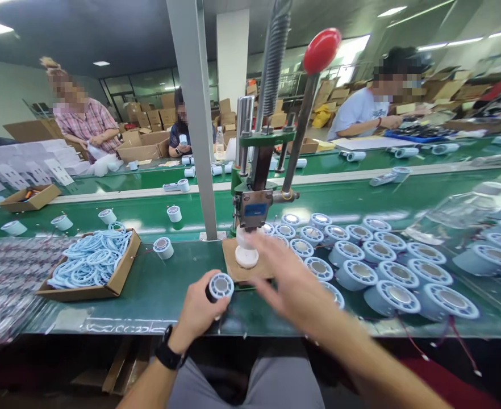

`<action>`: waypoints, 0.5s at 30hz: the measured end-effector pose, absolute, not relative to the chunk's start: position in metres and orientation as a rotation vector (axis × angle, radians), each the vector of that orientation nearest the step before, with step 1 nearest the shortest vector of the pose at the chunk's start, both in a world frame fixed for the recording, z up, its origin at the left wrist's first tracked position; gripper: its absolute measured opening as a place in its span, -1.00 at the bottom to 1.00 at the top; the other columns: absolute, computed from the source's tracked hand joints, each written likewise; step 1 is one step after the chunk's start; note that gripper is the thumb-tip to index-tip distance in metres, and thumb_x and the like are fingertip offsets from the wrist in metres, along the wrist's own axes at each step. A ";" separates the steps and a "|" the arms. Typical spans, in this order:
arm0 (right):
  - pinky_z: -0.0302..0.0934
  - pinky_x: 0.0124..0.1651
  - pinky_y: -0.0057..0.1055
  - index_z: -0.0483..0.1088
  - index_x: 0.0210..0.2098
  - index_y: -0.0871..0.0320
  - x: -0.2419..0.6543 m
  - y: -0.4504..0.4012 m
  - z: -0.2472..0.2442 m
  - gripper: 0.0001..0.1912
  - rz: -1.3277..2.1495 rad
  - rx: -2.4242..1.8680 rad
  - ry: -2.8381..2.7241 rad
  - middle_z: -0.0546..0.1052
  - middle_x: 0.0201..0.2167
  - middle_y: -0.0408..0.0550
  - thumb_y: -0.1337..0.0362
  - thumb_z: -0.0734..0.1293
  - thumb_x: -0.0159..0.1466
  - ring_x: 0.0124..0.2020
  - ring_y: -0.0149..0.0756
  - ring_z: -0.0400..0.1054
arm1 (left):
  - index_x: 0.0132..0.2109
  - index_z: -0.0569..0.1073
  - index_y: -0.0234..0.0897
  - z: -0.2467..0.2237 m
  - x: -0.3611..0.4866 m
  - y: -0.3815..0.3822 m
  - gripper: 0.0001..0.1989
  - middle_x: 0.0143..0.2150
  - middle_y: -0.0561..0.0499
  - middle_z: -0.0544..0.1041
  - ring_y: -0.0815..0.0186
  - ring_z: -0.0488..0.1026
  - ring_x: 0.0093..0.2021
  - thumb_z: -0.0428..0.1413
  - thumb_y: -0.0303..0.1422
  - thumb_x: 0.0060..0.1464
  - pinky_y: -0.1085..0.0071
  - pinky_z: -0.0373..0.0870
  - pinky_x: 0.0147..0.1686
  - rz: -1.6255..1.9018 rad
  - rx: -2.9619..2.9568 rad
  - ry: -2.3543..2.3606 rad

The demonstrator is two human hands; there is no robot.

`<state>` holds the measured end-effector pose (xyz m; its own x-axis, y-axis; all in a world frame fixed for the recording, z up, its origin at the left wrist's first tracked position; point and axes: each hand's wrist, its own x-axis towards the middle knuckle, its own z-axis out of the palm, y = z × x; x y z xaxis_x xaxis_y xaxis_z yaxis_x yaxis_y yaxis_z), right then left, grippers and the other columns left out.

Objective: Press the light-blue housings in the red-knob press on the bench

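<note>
My left hand (199,307), with a dark watch on its wrist, is wrapped round a light-blue cylindrical part (221,285) whose ringed end faces up. Blurred by motion, my right hand (282,272) has its fingers spread beside the press and holds nothing. Behind the fingers stands the green hand press (254,207) with its red-knobbed lever (322,51) raised. Under it, a white round fixture (246,257) sits on a brown board (230,262).
An open box (125,267) of light-blue rings is at left, near stacked wrapped parts (12,278). Rows of blue cylinders (357,274) with wires fill the right side. A grey post (195,113) rises behind the bench. Several people work beyond the green conveyor (148,218).
</note>
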<state>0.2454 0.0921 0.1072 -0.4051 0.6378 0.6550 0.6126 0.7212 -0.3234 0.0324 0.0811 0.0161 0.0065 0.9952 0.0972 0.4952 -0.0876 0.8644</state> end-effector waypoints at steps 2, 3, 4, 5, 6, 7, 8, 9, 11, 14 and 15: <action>0.16 0.31 -0.10 0.24 0.26 0.09 0.263 0.118 0.187 -0.49 -0.260 -0.903 -1.963 0.36 0.17 0.02 0.26 0.25 0.31 0.24 -0.15 0.26 | 0.04 0.47 -0.29 0.032 0.030 0.106 -0.50 -0.03 -0.07 0.59 0.13 0.53 -0.04 0.22 -0.40 -0.14 0.24 0.41 0.05 1.062 1.666 1.482; 0.12 0.31 -0.12 0.26 0.24 0.09 0.269 0.134 0.224 -0.52 -0.354 -0.944 -1.852 0.37 0.15 -0.03 0.24 0.22 0.32 0.23 -0.16 0.25 | 0.03 0.48 -0.31 0.039 0.031 0.119 -0.50 -0.04 -0.08 0.59 0.13 0.53 -0.05 0.23 -0.40 -0.15 0.25 0.42 0.04 1.097 1.671 1.435; 0.12 0.29 -0.17 0.26 0.23 0.09 0.274 0.153 0.257 -0.50 -0.392 -0.990 -1.749 0.37 0.15 -0.05 0.21 0.21 0.32 0.24 -0.14 0.24 | 0.03 0.48 -0.33 0.045 0.033 0.131 -0.50 -0.05 -0.09 0.60 0.14 0.53 -0.07 0.24 -0.40 -0.15 0.26 0.42 0.02 1.125 1.672 1.388; 0.14 0.24 -0.23 0.26 0.24 0.11 0.277 0.172 0.284 -0.49 -0.366 -1.018 -1.669 0.37 0.13 -0.06 0.18 0.20 0.31 0.23 -0.14 0.25 | 0.02 0.48 -0.34 0.050 0.037 0.142 -0.49 -0.06 -0.10 0.60 0.14 0.53 -0.08 0.25 -0.40 -0.16 0.27 0.43 0.00 1.141 1.671 1.345; 0.19 0.18 -0.27 0.28 0.22 0.13 0.278 0.191 0.305 -0.49 -0.283 -1.037 -1.626 0.40 0.09 -0.07 0.16 0.17 0.31 0.20 -0.15 0.29 | 0.02 0.48 -0.36 0.053 0.043 0.152 -0.49 -0.06 -0.11 0.60 0.14 0.53 -0.09 0.26 -0.40 -0.16 0.27 0.43 -0.02 1.148 1.668 1.300; 0.26 0.10 -0.31 0.31 0.19 0.15 0.278 0.209 0.318 -0.50 -0.168 -1.032 -1.619 0.44 0.03 -0.06 0.14 0.14 0.32 0.14 -0.16 0.36 | 0.03 0.47 -0.36 0.055 0.049 0.160 -0.48 -0.05 -0.12 0.60 0.14 0.53 -0.08 0.27 -0.39 -0.16 0.28 0.44 -0.02 1.144 1.664 1.246; 0.32 0.00 -0.35 0.36 0.13 0.17 0.277 0.225 0.326 -0.52 -0.052 -1.007 -1.632 0.49 -0.06 -0.05 0.11 0.10 0.34 0.04 -0.19 0.43 | 0.04 0.47 -0.37 0.055 0.056 0.167 -0.47 -0.04 -0.13 0.59 0.14 0.53 -0.08 0.28 -0.39 -0.16 0.29 0.44 -0.03 1.128 1.653 1.184; 0.37 -0.10 -0.38 0.41 0.06 0.18 0.275 0.238 0.329 -0.52 0.043 -0.973 -1.656 0.52 -0.14 -0.05 0.08 0.07 0.36 -0.07 -0.22 0.50 | 0.05 0.46 -0.38 0.055 0.063 0.172 -0.47 -0.03 -0.14 0.59 0.14 0.53 -0.07 0.28 -0.38 -0.15 0.29 0.44 -0.02 1.104 1.637 1.117; 0.41 -0.28 -0.43 0.47 -0.08 0.19 0.270 0.255 0.326 -0.49 0.139 -0.927 -1.672 0.55 -0.27 -0.04 -0.01 0.06 0.37 -0.29 -0.30 0.53 | 0.04 0.46 -0.40 0.052 0.074 0.180 -0.48 -0.01 -0.17 0.58 0.14 0.53 -0.06 0.28 -0.38 -0.13 0.28 0.43 0.00 1.048 1.600 1.005; 0.32 -0.35 -0.56 0.47 -0.10 0.36 0.266 0.259 0.322 -0.40 0.133 -0.943 -1.622 0.52 -0.33 0.00 0.00 0.02 0.37 -0.34 -0.38 0.53 | 0.02 0.46 -0.42 0.047 0.081 0.183 -0.51 -0.01 -0.19 0.58 0.13 0.53 -0.05 0.28 -0.38 -0.11 0.25 0.43 0.02 0.981 1.575 0.946; 0.27 -0.35 -0.58 0.47 -0.09 0.43 0.267 0.254 0.322 -0.38 0.137 -0.954 -1.605 0.51 -0.33 0.01 0.05 -0.01 0.35 -0.32 -0.37 0.53 | 0.03 0.45 -0.41 0.045 0.081 0.182 -0.50 0.00 -0.19 0.58 0.13 0.53 -0.04 0.28 -0.36 -0.09 0.25 0.43 0.02 0.958 1.583 0.932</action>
<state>0.2667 0.2540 0.3223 0.0399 0.6367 0.7701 0.4967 0.6561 -0.5682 0.0806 0.1822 0.0452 0.3840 0.9143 0.1286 0.1035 -0.1810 0.9780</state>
